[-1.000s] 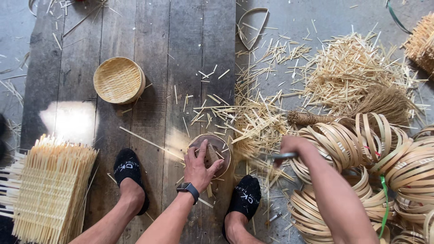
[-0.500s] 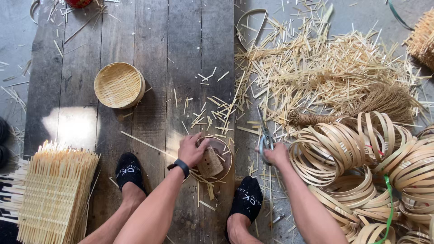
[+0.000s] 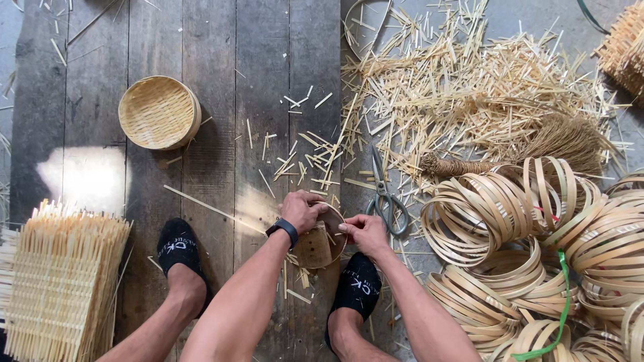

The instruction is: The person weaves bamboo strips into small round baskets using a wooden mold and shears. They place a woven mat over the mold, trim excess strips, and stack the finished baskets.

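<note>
A small round bamboo ring with a woven square piece set in it rests on the dark wooden planks between my feet. My left hand, with a black watch on the wrist, grips the ring's upper left rim. My right hand presses on its right rim, fingers curled over the edge. A pair of scissors lies on the floor just beyond my right hand, untouched.
A finished round woven basket sits at the upper left. A stack of woven bamboo mats is at the lower left. Several bamboo hoops pile up at the right, beside a hand broom and scattered bamboo offcuts.
My right hand came back from the hoops, laid the scissors on the floor and moved onto the ring's right rim. My left hand stayed on the ring.
</note>
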